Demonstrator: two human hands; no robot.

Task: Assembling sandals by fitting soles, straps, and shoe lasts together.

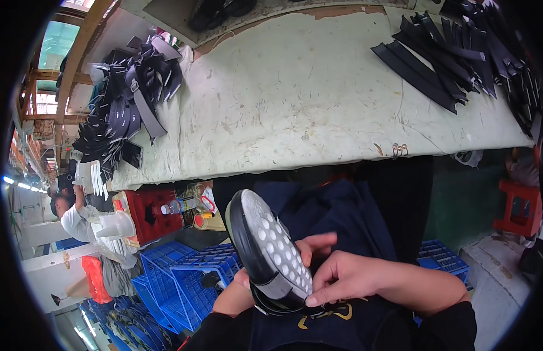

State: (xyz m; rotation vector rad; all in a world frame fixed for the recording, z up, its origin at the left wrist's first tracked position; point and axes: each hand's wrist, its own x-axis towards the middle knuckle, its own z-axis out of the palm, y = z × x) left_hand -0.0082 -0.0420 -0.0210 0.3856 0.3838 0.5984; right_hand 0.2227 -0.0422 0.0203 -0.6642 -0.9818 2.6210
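In front of my body I hold a sandal (pixel 277 248) tilted up on its end. It has a thick black rim and a grey footbed dotted with white round spots; a grey-black strap crosses near its lower end. My left hand (pixel 315 245) wraps behind it, its fingers showing past the right edge and the palm hidden. My right hand (pixel 344 278) pinches the lower right edge with bent fingers; what lies between the fingertips is partly hidden.
A worktable (pixel 271 99) with a pale, scuffed cover spans ahead. Black strap pieces are heaped on its left (pixel 131 99) and right (pixel 453 58). Blue crates (pixel 195 269) stand at my left, near a red box (pixel 148 213) with bottles. A red stool (pixel 517 207) is far right. Another person works at far left.
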